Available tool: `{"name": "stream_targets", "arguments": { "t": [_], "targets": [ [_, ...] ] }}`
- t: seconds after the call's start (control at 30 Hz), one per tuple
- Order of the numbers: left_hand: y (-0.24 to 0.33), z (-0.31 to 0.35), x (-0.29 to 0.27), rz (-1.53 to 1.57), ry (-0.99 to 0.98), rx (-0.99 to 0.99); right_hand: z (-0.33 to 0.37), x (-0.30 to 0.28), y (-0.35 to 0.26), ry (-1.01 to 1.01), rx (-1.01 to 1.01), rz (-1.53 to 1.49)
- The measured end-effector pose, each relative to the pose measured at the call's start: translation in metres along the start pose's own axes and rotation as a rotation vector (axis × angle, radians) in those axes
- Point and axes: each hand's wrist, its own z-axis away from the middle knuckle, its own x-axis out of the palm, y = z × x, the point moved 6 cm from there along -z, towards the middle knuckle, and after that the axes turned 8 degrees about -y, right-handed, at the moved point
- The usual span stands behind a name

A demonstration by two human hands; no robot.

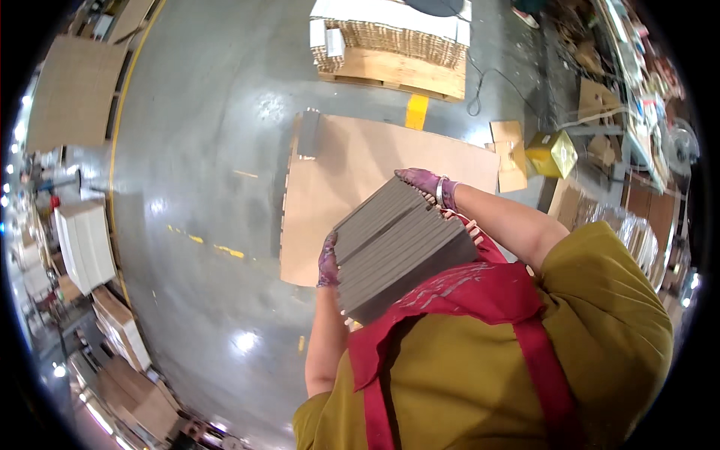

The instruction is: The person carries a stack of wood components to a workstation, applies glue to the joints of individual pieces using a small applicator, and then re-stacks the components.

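Note:
I carry a thick bundle of dark grey slats (405, 244) against my front, tilted, with small pale peg-like bits along its ends. My left hand (328, 261), in a purple-stained thin glove, is closed on the bundle's left end. At the far right end my right hand (426, 182), gloved alike and with a pale band at the wrist, grips the other side. Below and beyond the bundle lies a large brown cardboard sheet (352, 165). On its far left corner rests a short stack of similar grey slats (308, 135). A red apron (465, 296) touches the bundle's near edge.
Beyond the sheet stands a wooden pallet (397, 71) with stacked cardboard. To the right are a yellow container (552, 154), a flattened carton (510, 156) and a cluttered bench. A cable (480, 86) lies on the floor. White boxes (85, 244) line the left side.

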Motion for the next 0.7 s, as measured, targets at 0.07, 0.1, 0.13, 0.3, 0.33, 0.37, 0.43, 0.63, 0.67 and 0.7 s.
{"name": "stream_targets", "arguments": {
  "t": [0.07, 0.1, 0.13, 0.3, 0.33, 0.37, 0.43, 0.63, 0.67, 0.7],
  "targets": [
    [-0.021, -0.005, 0.0, 0.173, 0.048, -0.034, 0.012, 0.006, -0.03, -0.067, 0.085, 0.031],
    [-0.035, -0.009, -0.001, 0.299, 0.085, -0.106, 0.011, 0.01, -0.039, -0.086, 0.097, 0.06],
    [-0.016, -0.007, 0.012, 0.318, 0.089, -0.112, 0.013, 0.007, -0.045, -0.023, 0.111, 0.057],
    [-0.004, -0.026, 0.002, 0.268, 0.107, 0.001, -0.016, 0.005, -0.074, -0.081, 0.251, 0.041],
    [-0.026, -0.039, -0.015, 0.254, 0.105, 0.078, -0.034, 0.008, -0.079, -0.12, 0.197, 0.086],
    [-0.043, -0.048, -0.027, 0.241, 0.102, 0.15, -0.047, 0.011, -0.086, -0.158, 0.147, 0.128],
    [-0.051, -0.056, -0.031, 0.232, 0.087, 0.207, -0.049, 0.013, -0.104, -0.089, 0.146, 0.166],
    [-0.075, -0.074, -0.054, 0.461, 0.24, 0.018, -0.099, 0.022, -0.111, -0.16, 0.165, 0.181],
    [-0.078, -0.077, -0.054, 0.491, 0.252, 0.009, -0.102, 0.023, -0.115, -0.137, 0.194, 0.171],
    [-0.081, -0.081, -0.051, 0.524, 0.262, -0.003, -0.105, 0.023, -0.119, -0.112, 0.225, 0.158]
  ]
}}
